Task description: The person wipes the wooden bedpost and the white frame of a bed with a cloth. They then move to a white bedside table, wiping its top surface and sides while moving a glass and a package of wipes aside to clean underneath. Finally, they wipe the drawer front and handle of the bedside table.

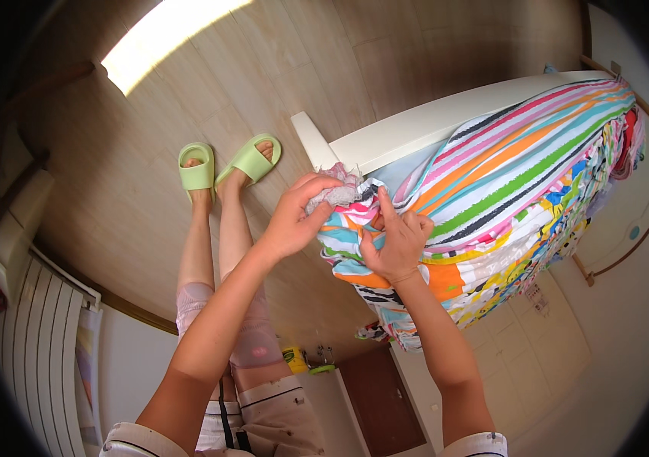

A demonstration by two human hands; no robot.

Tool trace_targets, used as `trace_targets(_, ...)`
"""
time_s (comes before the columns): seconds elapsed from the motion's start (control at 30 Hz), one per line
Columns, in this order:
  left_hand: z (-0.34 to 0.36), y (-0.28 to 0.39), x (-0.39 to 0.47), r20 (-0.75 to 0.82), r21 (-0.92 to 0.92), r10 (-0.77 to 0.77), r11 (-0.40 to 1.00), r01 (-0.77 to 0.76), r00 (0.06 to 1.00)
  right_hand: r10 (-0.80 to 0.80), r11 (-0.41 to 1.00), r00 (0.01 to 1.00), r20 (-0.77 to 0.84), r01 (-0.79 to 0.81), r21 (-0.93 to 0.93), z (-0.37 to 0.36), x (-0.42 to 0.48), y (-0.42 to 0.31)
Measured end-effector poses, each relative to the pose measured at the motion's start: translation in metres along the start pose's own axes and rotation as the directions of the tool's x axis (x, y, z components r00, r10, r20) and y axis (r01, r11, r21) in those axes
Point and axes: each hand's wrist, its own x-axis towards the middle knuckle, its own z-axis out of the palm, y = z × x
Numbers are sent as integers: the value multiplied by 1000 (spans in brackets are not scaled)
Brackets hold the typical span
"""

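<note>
In front of me my left hand point(300, 214) pinches a bunch of sheer, frilled pale cloth point(336, 195) between thumb and fingers. Pink shows at the far side of this bunch. Right beside it, my right hand point(395, 243) grips gathered folds of a multicoloured striped sheet point(490, 171). Its index finger points away from me along the folds, and the other fingers are curled. Stripes of orange, green, blue, pink and black run along the sheet over a bed. Where the sheer cloth meets the striped folds is partly hidden by my fingers.
A white bed frame point(415, 137) edges the mattress, with a corner post point(314, 140) near my left hand. Green slippers point(250, 163) are on my feet on the wood-look floor point(278, 68). A white radiator point(39, 343) stands at left, a brown door point(381, 400) behind.
</note>
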Motion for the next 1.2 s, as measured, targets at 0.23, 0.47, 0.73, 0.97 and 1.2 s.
trace_targets(0.23, -34, 19, -1, -68, -251, -411, 889, 383, 909, -299, 954, 944, 141, 291, 73, -2, -15, 17)
trace_targets(0.47, 0, 17, 87, 98, -51, -177, 982, 182, 979, -335, 941, 942, 21, 333, 61, 13, -24, 26)
trace_targets(0.73, 36, 2, 128, 362, 634, -243, 772, -46, 900, -277, 961, 955, -103, 278, -4, 26, -23, 24)
trace_targets(0.97, 24, 33, 158, 413, 907, -348, 244, -344, 842, -235, 972, 960, -154, 235, -20, 35, -23, 21)
trace_targets(1.2, -41, 59, 168, 232, 618, -333, 776, 126, 914, -175, 985, 969, -174, 171, -37, 44, -27, 15)
